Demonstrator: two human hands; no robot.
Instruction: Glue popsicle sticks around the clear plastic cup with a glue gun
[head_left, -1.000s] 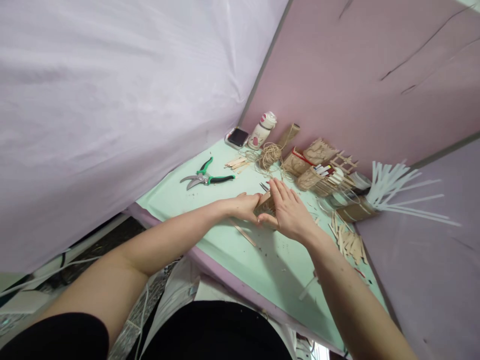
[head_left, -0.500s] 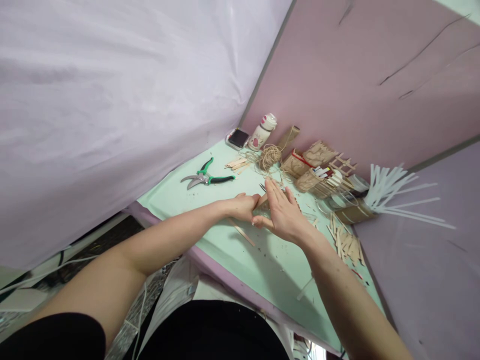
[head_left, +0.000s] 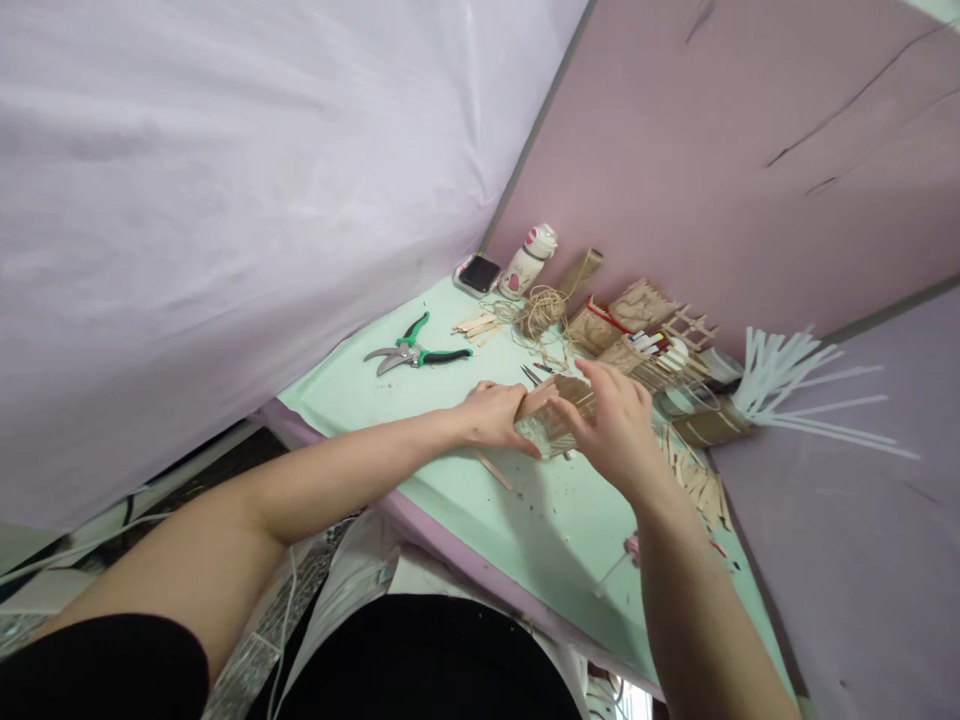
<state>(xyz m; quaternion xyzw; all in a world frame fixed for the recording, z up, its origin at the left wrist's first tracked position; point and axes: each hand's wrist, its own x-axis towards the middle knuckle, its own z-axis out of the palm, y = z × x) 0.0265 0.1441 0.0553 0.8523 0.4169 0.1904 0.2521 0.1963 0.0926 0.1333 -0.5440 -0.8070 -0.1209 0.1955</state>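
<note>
Between my hands is a small container clad in flat wooden sticks, tilted on its side, with a clear, shiny part facing me. My left hand is closed around its left end, thumb along the near edge. My right hand curves over its right end, thumb and fingers on opposite sides; part of the fingertips is hidden. Just beyond the container lie the pointed dark tips of a tool, partly covered. A single wooden stick rests on the green tabletop below my left hand.
Green-handled pruning shears lie open at the left. Behind are loose sticks, a phone, a white bottle, a twine ball and stick-made holders. White glue sticks fan out rightward; more wooden sticks lie below.
My right hand has moved from lying flat over the container to curving around its right end. The container is now more exposed and turned, and my left thumb has come down along it.
</note>
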